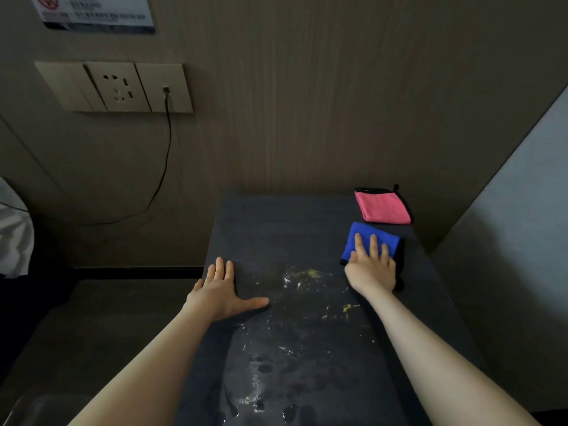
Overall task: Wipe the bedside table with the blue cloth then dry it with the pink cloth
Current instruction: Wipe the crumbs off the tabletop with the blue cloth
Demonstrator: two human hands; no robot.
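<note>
- At the upper left of the frame I see a white printed notice (95, 12) on the wall with a red prohibition symbol; its lines of text are too blurred for me to read.
- Below it sits a beige wall socket panel (115, 87), and a thin black cable (163, 167) runs from its right-hand section, sagging down toward the left.
- My left hand (219, 292) lies flat on the dark grey stone-look bedside table (276, 229), at its left edge, fingers straight and thumb spread out to the right; it holds nothing.
- My right hand (372, 269) presses down on the folded blue microfibre cloth (368, 233) with straight, slightly spread fingers; the palm covers the cloth's near end, and nothing is gripped.
- The blue cloth lies at the right side of the tabletop, right of centre in the frame.
- The folded pink microfibre cloth with black trim (382, 207) lies just behind it, in the table's far right corner, close to the wall and apart from the blue cloth.
- Between my hands the tabletop shows pale smears and yellowish crumbs (307, 276), with wet dark blotches lower centre.
- The far half of the tabletop left of the cloths is bare.
- A brown wood-grain wall panel (307, 103) backs the table; a pale wall (516, 210) closes in on the right, and white bedding (12, 232) shows at the left edge.
</note>
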